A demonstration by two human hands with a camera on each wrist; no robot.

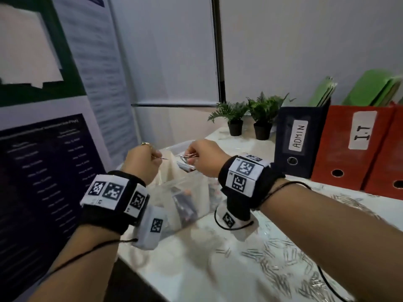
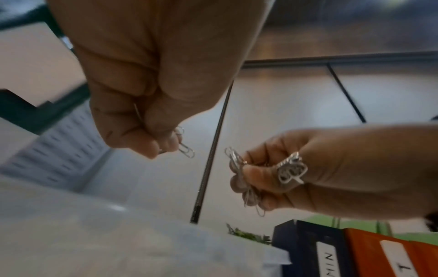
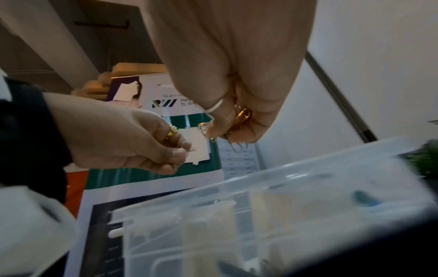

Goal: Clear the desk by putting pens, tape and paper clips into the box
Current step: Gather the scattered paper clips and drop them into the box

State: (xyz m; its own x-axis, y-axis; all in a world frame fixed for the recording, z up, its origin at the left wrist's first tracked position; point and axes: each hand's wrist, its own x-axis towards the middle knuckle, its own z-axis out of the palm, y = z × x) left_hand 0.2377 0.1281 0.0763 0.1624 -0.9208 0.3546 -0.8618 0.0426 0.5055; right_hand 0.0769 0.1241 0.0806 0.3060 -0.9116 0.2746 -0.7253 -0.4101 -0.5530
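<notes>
Both hands hover above a clear plastic box [image 1: 174,147] at the desk's far left. My left hand [image 1: 141,160] pinches a few silver paper clips [image 2: 186,150] between curled fingers. My right hand [image 1: 205,158] grips a bunch of paper clips [image 2: 237,165], some dangling below the fingers [image 2: 253,202]. In the right wrist view the box [image 3: 308,187] lies just under both hands, with dividers and a blue-tipped pen [image 3: 365,198] inside. Many loose paper clips [image 1: 281,271] still lie scattered on the desk at the lower right.
Two small potted plants [image 1: 248,116] stand at the back of the desk. A dark binder marked ADMIN [image 1: 298,138] and red binders [image 1: 357,147] stand at the right. Posters [image 1: 43,171] cover the wall on the left, close to the box.
</notes>
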